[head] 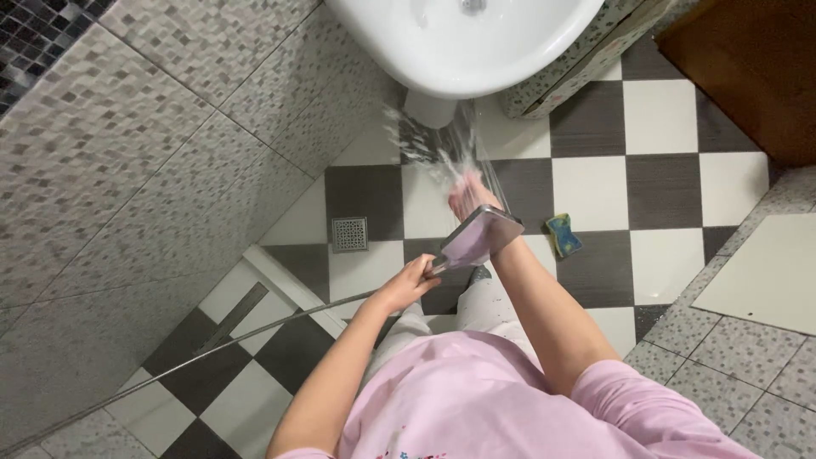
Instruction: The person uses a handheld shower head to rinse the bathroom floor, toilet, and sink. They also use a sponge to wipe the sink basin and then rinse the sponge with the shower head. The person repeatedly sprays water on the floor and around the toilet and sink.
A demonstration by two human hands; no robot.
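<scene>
A square chrome shower head (478,236), flat and mirror-bright, sits at the centre of the frame, tilted with its face turned away toward the top. The left hand (408,285) grips its thin handle just below and to the left, fingers curled tight around it, the bare forearm running down to the lower left. A slim metal hose (212,347) trails from the handle toward the lower left corner.

The right hand (470,194) reaches past the head into the spray (433,144), just above centre; water blurs it, so how far the fingers are spread cannot be told, and it holds nothing that shows. Its forearm slopes down to the lower right, ending in a soft pink sleeve (646,404).

The spray fans out in streaks toward the glossy white basin (476,51) at the top centre. The floor (663,191) is smooth checkered tile, dark grey and white. A small square metal drain (349,234) lies left of centre. A blue and yellow sponge (563,235) rests on the tiles right of the head. The wall (127,170) at left is tiled in speckled grey mosaic.
</scene>
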